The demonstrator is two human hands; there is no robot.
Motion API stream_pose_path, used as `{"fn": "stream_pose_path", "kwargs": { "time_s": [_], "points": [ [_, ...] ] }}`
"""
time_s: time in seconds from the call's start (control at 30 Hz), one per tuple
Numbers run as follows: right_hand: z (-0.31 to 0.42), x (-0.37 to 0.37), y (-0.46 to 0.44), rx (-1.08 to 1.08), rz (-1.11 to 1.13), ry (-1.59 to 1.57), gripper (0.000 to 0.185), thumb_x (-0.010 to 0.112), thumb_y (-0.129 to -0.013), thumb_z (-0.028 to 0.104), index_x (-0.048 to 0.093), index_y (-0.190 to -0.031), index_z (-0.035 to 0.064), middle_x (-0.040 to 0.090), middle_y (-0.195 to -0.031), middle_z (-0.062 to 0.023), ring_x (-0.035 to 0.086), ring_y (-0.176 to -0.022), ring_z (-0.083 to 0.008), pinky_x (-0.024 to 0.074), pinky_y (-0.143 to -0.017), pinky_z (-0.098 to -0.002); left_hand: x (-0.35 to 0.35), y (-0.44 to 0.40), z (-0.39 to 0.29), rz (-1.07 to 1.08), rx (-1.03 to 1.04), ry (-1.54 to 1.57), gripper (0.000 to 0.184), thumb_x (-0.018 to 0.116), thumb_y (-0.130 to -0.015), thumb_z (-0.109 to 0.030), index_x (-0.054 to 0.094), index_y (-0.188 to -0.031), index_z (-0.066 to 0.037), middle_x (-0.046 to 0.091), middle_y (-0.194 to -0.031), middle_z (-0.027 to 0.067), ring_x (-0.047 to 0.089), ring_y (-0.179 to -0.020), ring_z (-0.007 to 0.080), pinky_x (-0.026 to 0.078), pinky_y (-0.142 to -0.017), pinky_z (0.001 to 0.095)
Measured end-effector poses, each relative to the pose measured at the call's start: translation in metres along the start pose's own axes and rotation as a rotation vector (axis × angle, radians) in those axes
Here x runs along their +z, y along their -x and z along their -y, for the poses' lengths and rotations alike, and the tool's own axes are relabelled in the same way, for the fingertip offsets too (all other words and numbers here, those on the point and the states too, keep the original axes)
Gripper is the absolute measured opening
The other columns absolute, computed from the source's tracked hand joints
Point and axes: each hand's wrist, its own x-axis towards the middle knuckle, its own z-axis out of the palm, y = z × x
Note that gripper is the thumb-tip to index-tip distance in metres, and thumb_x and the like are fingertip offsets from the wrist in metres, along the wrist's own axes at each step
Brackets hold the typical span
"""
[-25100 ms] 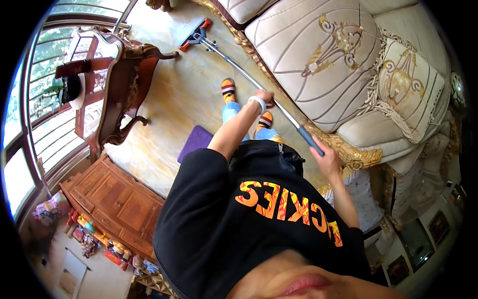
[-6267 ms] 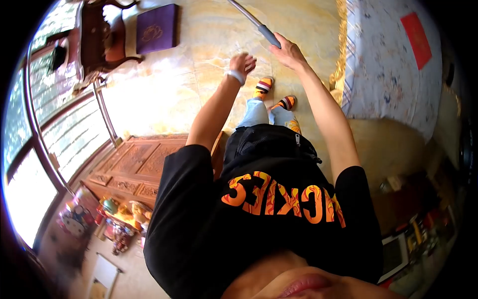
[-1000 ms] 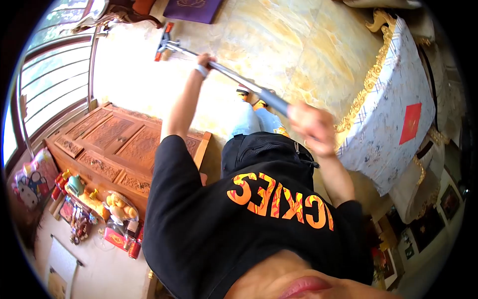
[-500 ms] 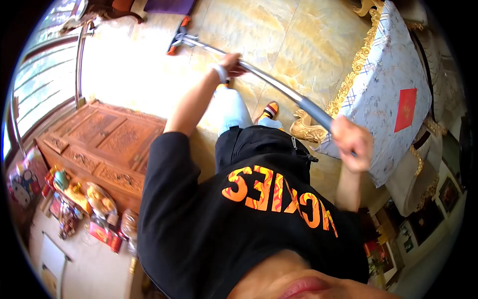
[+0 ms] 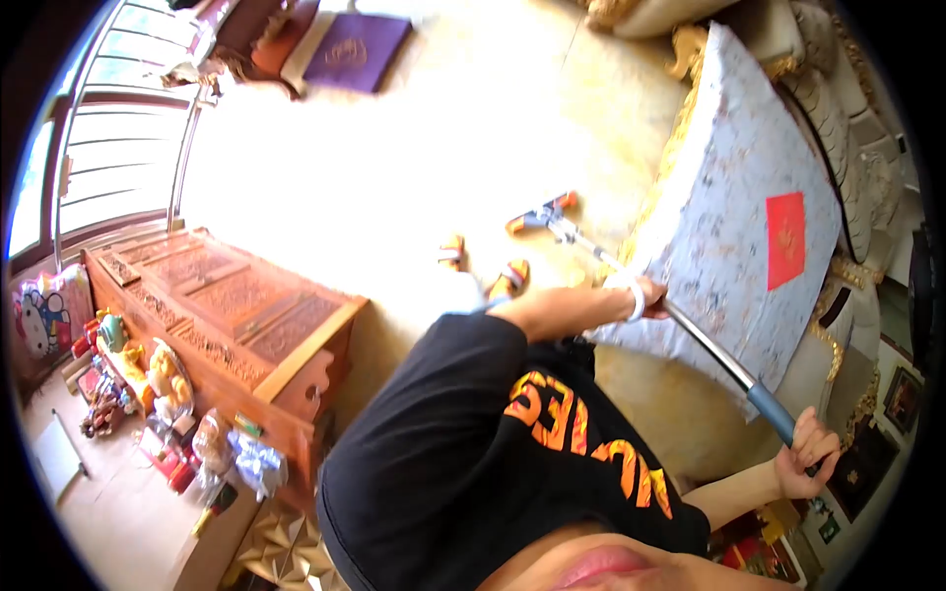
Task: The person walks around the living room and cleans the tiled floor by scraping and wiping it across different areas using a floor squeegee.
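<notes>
A mop with a shiny metal pole and a blue-grey grip slants across the view. Its flat head with orange ends rests on the floor beyond my feet, beside the cloth-covered table. My left hand, with a white band at the wrist, is closed around the middle of the pole. At the far end, my right hand has its fingers curled about the tip of the grip. Both hands are over or near the table's right side. My sandalled feet stand close to the mop head.
The low table has a pale floral cloth and a red paper. A carved wooden cabinet stands left, with toys and packages beside it. A purple box lies at the top. Sofas line the right.
The mop head has moved right and nearer to me, from the bright floor to beside the table. Both hands have shifted right with the pole, and my body has turned.
</notes>
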Motion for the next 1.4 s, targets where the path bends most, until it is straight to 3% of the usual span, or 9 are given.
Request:
{"fn": "stream_pose_path", "kwargs": {
  "time_s": [0.27,0.4,0.43,0.6,0.83,1.07,1.23,1.33,1.4],
  "points": [
    [-0.032,0.055,-0.056,-0.142,0.446,-0.074,0.034,0.052,-0.076,0.031,0.039,-0.051,0.0128,0.038,-0.040,0.0061,0.034,-0.035,-0.0077,0.0233,-0.042,-0.0234,-0.087,0.104,-0.063,-0.074,0.104,0.289,0.016,0.043,-0.081,-0.017,0.042,-0.077,-0.002,0.047,-0.062,0.0088,0.052,-0.054,0.0227,0.049,-0.046,0.0338],
    [-0.104,0.127,-0.067,-0.041,0.453,-0.153,0.024,0.050,-0.066,0.012,0.035,-0.047,0.0125,0.035,-0.040,0.0042,0.031,-0.038,-0.0100,0.0227,-0.046,-0.0253,-0.227,0.133,-0.091,-0.360,0.310,0.466,0.012,0.049,-0.076,-0.014,0.044,-0.073,-0.004,0.050,-0.060,0.0113,0.054,-0.051,0.0250,0.050,-0.047,0.0408],
    [-0.127,0.151,-0.080,0.016,0.764,-0.266,0.018,0.047,-0.058,0.005,0.035,-0.046,0.0100,0.036,-0.042,0.0011,0.032,-0.039,-0.0131,0.0234,-0.047,-0.0277,-0.272,0.147,-0.098,-0.397,0.367,0.448,0.010,0.050,-0.074,-0.011,0.044,-0.070,-0.004,0.049,-0.059,0.0102,0.053,-0.049,0.0236,0.049,-0.045,0.0395],
    [-0.216,0.314,-0.063,0.266,0.815,-0.200,0.013,0.047,-0.063,0.003,0.041,-0.051,0.0044,0.044,-0.054,-0.0056,0.037,-0.054,-0.0165,0.0309,-0.052,-0.0280,-0.468,0.249,-0.123,-0.768,0.638,0.539,0.009,0.048,-0.077,-0.011,0.042,-0.077,-0.004,0.046,-0.061,0.0087,0.049,-0.048,0.0211,0.045,-0.040,0.0340],
    [-0.320,0.469,-0.017,0.023,1.124,-0.184,0.014,0.053,-0.072,0.007,0.047,-0.061,0.0030,0.042,-0.054,-0.0069,0.043,-0.056,-0.0223,0.0348,-0.058,-0.0315,-0.672,0.321,-0.083,-1.029,0.782,0.691,0.024,0.043,-0.083,-0.020,0.041,-0.094,0.002,0.052,-0.070,0.0152,0.053,-0.057,0.0249,0.047,-0.050,0.0347],
    [-0.304,0.434,0.021,0.073,1.004,-0.266,0.019,0.053,-0.072,0.006,0.045,-0.055,0.0028,0.043,-0.052,-0.0060,0.043,-0.053,-0.0208,0.0349,-0.060,-0.0297,-0.654,0.320,-0.049,-0.849,0.487,0.385,0.029,0.042,-0.081,-0.022,0.043,-0.093,0.004,0.060,-0.079,0.0181,0.059,-0.064,0.0210,0.049,-0.055,0.0299],
    [-0.249,0.327,0.004,0.128,1.002,-0.138,0.018,0.053,-0.071,0.007,0.045,-0.056,0.0020,0.042,-0.052,-0.0059,0.041,-0.051,-0.0199,0.0343,-0.060,-0.0297,-0.549,0.250,-0.042,-0.772,0.533,0.456,0.036,0.044,-0.080,-0.019,0.030,-0.107,0.001,0.055,-0.073,0.0252,0.055,-0.059,0.0323,0.048,-0.059,0.0400],
    [-0.216,0.227,0.017,0.175,0.917,-0.120,0.017,0.054,-0.071,0.007,0.046,-0.057,0.0015,0.041,-0.051,-0.0053,0.039,-0.049,-0.0181,0.0333,-0.059,-0.0285,-0.457,0.193,-0.022,-0.558,0.304,0.487,0.036,0.044,-0.080,-0.030,0.047,-0.084,0.006,0.054,-0.067,0.0192,0.054,-0.059,0.0271,0.046,-0.059,0.0363],
    [-0.174,0.157,0.036,0.225,0.827,-0.104,0.017,0.051,-0.069,0.003,0.043,-0.053,0.0021,0.041,-0.051,-0.0058,0.040,-0.049,-0.0181,0.0330,-0.057,-0.0278,-0.387,0.166,0.007,-0.577,0.190,-0.006,0.036,0.046,-0.077,-0.039,0.053,-0.068,-0.006,0.054,-0.058,0.0073,0.051,-0.052,0.0152,0.043,-0.050,0.0295]
  ]
}}
